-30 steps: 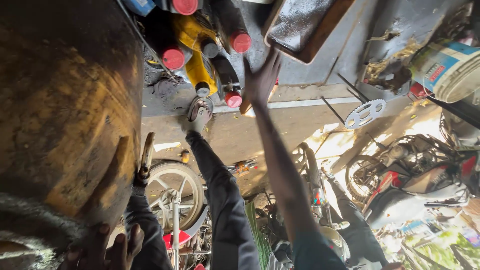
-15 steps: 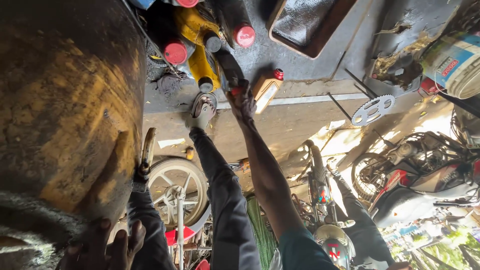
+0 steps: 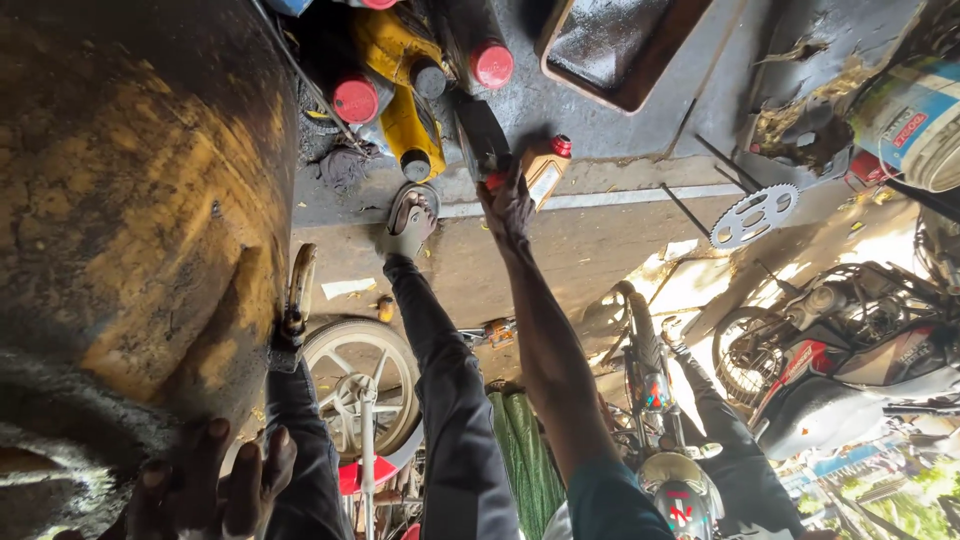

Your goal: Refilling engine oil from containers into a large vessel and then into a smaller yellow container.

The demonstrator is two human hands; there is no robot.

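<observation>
Along the left edge of the frame a big rusty yellow drum (image 3: 120, 230) fills the view, its top and bottom cut off. At lower left my left hand (image 3: 215, 485) presses flat against its base, fingers spread and closed on nothing; the wrist is lost in shadow. Just right of it my two dark trouser legs run up the frame to a sandalled foot (image 3: 410, 225) on the concrete floor (image 3: 600, 250). Right of centre my right arm stretches up, and my right hand (image 3: 508, 205) grips a dark bottle (image 3: 482, 140) near its red cap; my fingers hide the neck. Touching it on the right lies a small tan bottle (image 3: 545, 170). Upper left of them stand more red-capped bottles (image 3: 355, 95), partly cropped. Further right a chain sprocket (image 3: 752, 215) rests on the floor, and a motorcycle (image 3: 850, 360) sits at the right edge, blurred.
</observation>
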